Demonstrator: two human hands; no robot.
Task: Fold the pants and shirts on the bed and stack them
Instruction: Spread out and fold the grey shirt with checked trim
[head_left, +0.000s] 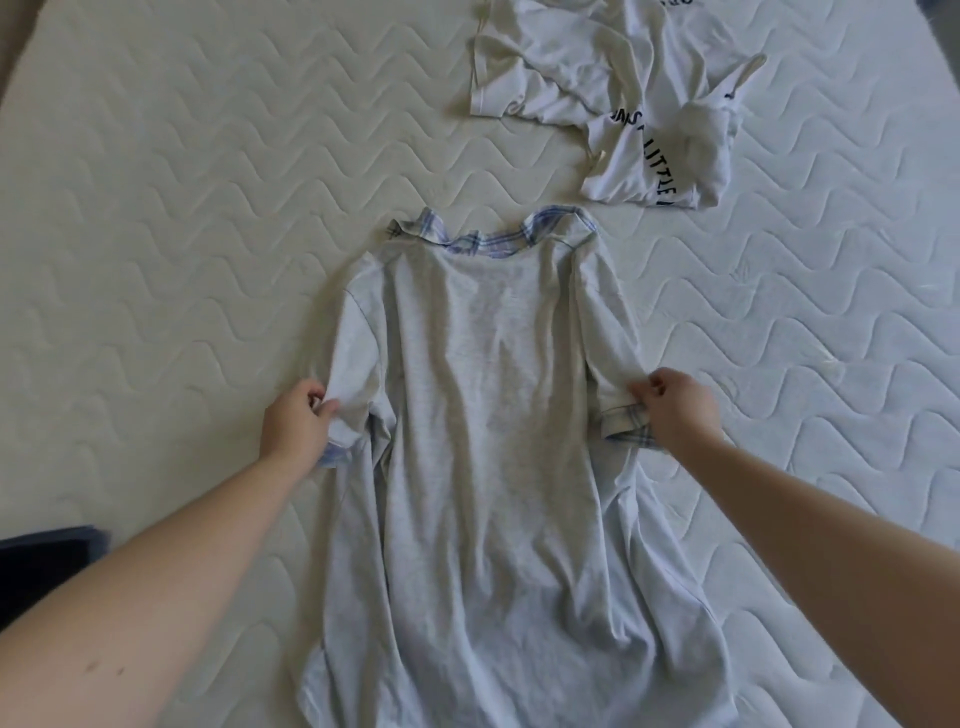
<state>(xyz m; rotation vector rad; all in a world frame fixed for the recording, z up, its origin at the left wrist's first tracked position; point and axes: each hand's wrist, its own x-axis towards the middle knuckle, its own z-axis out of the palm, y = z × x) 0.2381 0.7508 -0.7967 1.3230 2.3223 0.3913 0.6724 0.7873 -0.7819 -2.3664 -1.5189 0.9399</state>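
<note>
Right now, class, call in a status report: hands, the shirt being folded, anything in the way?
Left hand and right hand each pinch a sleeve cuff. Grey shirt flat, unfolded. White printed shirt crumpled beyond, clear.

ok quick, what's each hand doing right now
Left hand: pinching the left sleeve of the grey shirt.
Right hand: pinching the right sleeve at its plaid cuff.

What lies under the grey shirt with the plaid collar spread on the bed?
The grey short-sleeved shirt with plaid collar lies directly on the white quilted mattress, visible all around it. Whatever its fabric covers cannot be seen. Nothing bulges beneath.
</note>
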